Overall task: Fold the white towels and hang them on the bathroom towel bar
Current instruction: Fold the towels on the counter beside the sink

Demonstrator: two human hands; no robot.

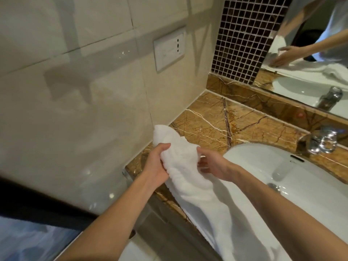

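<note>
A long white towel (190, 178) lies bunched along the front of the brown marble counter (211, 121) and trails down over the counter's front edge toward me. My left hand (157, 162) grips the towel's upper part from the left, thumb over the cloth. On the right side of the same part, my right hand (211, 166) pinches the towel with its fingers curled into the cloth. The towel's far end (163, 134) rises near the wall. No towel bar is in view.
A white sink basin (282, 178) sits to the right, with a chrome tap (318, 142) behind it. A mirror (310, 53) and dark mosaic tiles (243, 38) stand at the back. The beige tiled wall at the left bears a socket plate (169, 49).
</note>
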